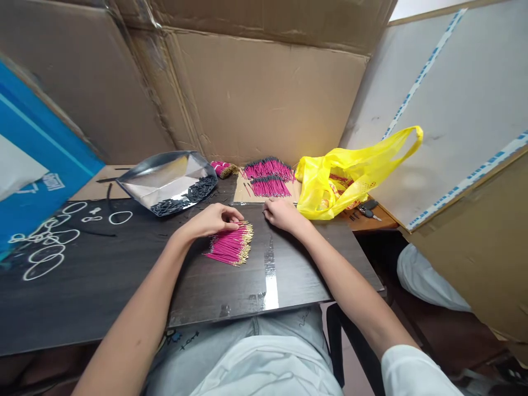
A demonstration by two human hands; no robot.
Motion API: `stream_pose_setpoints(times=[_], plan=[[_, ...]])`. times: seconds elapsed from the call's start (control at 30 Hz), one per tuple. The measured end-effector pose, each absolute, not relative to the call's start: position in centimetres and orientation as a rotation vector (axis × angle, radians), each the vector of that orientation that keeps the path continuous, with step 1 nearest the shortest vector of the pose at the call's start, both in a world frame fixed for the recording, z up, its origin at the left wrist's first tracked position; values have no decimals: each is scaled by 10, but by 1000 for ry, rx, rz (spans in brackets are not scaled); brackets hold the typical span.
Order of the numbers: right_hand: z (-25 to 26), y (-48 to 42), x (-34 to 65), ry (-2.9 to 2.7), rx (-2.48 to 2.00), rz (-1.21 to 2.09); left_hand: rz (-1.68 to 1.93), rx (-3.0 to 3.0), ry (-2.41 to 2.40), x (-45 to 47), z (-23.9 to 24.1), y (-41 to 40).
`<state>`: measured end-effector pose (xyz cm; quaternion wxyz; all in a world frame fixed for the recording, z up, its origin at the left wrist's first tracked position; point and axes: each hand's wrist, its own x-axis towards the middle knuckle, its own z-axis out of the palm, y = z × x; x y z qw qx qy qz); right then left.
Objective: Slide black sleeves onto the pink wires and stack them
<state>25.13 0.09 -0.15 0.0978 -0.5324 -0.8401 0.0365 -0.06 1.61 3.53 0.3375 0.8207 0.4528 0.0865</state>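
A fan of thin pink sticks with gold tips [231, 246] lies on the dark board [124, 275] in front of me. My left hand [214, 219] rests on the far end of that pile, fingers curled together on the sticks. My right hand [280, 213] lies a little to the right on the board, fingers curled down near the edge of a cardboard sheet [243, 193]; what it pinches, if anything, is hidden. More pink sticks [268, 176] are heaped on the cardboard behind.
A shiny metal tray [165, 179] with small black pieces stands at the back left. White rubber bands [45, 247] lie scattered at the far left. A yellow plastic bag [342, 181] sits at the right, keys [367, 210] beside it. Cardboard walls enclose the bench.
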Motion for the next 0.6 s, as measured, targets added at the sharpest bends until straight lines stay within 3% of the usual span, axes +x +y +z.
stream_pose_setpoints(times=[0.6], plan=[[-6,-3,246,-2321,-1495,72,385,2093,1185,-6,35,19]])
